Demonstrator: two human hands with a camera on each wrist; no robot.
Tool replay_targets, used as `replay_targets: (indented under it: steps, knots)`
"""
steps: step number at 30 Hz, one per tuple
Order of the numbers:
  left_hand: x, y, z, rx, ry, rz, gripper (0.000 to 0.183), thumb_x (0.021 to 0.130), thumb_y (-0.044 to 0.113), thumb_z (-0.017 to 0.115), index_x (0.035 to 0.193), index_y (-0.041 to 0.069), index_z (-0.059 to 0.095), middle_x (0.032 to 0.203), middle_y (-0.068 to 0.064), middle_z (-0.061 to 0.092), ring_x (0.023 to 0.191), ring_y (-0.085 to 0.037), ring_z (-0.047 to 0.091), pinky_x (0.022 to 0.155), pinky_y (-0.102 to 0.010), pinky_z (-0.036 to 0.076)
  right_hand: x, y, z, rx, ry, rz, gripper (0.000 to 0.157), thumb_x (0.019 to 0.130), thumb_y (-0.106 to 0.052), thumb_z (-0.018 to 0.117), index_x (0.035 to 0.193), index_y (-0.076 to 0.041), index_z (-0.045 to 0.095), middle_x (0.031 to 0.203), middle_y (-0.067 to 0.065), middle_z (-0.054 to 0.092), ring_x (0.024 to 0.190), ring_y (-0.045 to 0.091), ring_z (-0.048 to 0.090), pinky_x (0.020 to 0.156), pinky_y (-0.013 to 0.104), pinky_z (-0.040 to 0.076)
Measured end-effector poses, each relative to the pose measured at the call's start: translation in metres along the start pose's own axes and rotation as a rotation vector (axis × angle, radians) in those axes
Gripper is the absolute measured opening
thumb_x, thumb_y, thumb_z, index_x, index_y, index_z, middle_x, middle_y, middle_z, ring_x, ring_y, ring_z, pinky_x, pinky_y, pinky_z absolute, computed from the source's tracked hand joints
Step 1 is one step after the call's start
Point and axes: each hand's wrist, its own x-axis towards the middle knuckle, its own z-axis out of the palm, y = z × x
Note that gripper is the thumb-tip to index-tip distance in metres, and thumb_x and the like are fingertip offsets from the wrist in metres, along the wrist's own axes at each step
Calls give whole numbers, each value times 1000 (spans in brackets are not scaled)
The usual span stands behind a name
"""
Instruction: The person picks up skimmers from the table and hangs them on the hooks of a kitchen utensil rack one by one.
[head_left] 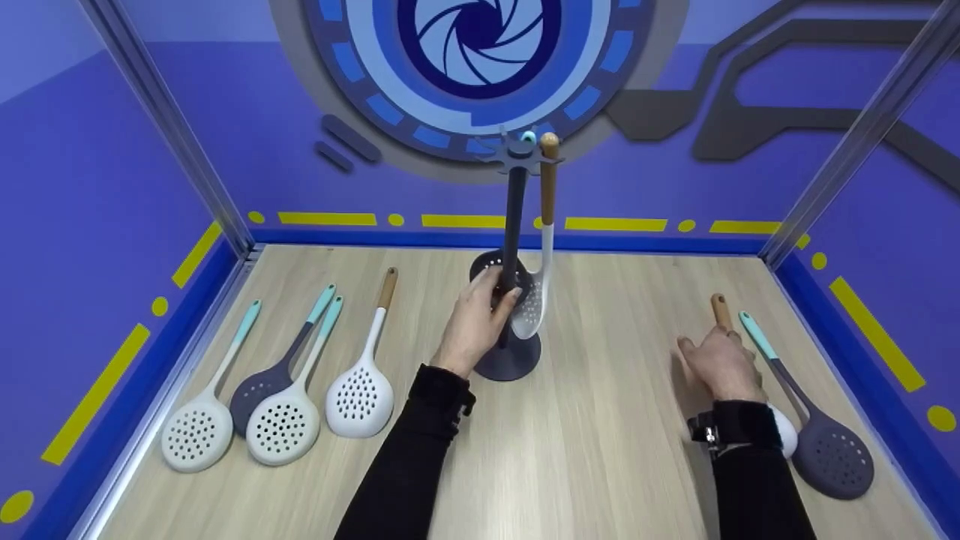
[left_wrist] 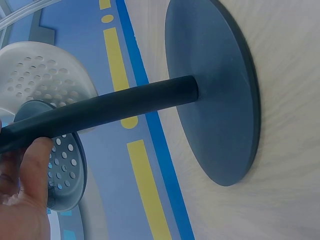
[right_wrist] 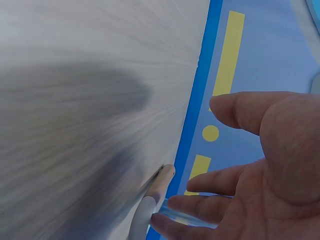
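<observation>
My left hand (head_left: 471, 322) grips the black pole (left_wrist: 115, 106) of a utensil stand, low above its round base (head_left: 510, 361). From the stand's hooks hang a white slotted skimmer (head_left: 548, 247) with a wooden handle and a dark skimmer (left_wrist: 65, 172), partly behind the pole and hand. At the right, my right hand (head_left: 721, 366) hovers over a white utensil with a wooden handle (right_wrist: 161, 183). Its fingers (right_wrist: 200, 207) and thumb are spread apart, with nothing between them. Hand and sleeve hide most of that utensil; part of its white head (head_left: 784, 431) shows.
A dark skimmer (head_left: 832, 454) with a mint handle lies at the far right, beside the white utensil. On the left lie several skimmers, including a white one with a wooden handle (head_left: 360, 397) and a pale one (head_left: 196, 431). Printed walls (head_left: 420, 199) enclose the wooden table (head_left: 600, 450).
</observation>
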Motion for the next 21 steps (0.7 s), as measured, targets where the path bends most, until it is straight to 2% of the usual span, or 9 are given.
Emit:
replay_targets:
  steps: [3,10,15,21]
  knots:
    - [0,0,0,5,-5,-10,33,101,37,55,132,25,54,117,10,60,102,-2,64,85,-23,57,0,1,0,8,-11,10,89,99,-55,42,144,20,24,134,44,37,116,63,48,80,64,50]
    - [0,-1,0,16,-6,-8,35,101,40,54,133,26,54,117,10,60,102,-3,64,85,-23,57,2,7,-1,18,-50,30,92,99,-57,40,148,18,18,138,44,32,120,63,44,84,65,49]
    - [0,-1,-1,43,-6,-2,37,101,43,53,134,26,53,116,9,59,100,-3,64,83,-25,57,4,10,1,15,-34,22,89,99,-54,42,145,20,22,133,45,37,113,62,49,75,61,52]
    - [1,-1,-1,42,-3,6,37,101,42,53,133,25,54,117,9,60,99,-4,63,83,-24,56,7,12,4,33,-12,39,84,99,-51,44,141,20,29,123,42,44,99,51,56,65,49,52]
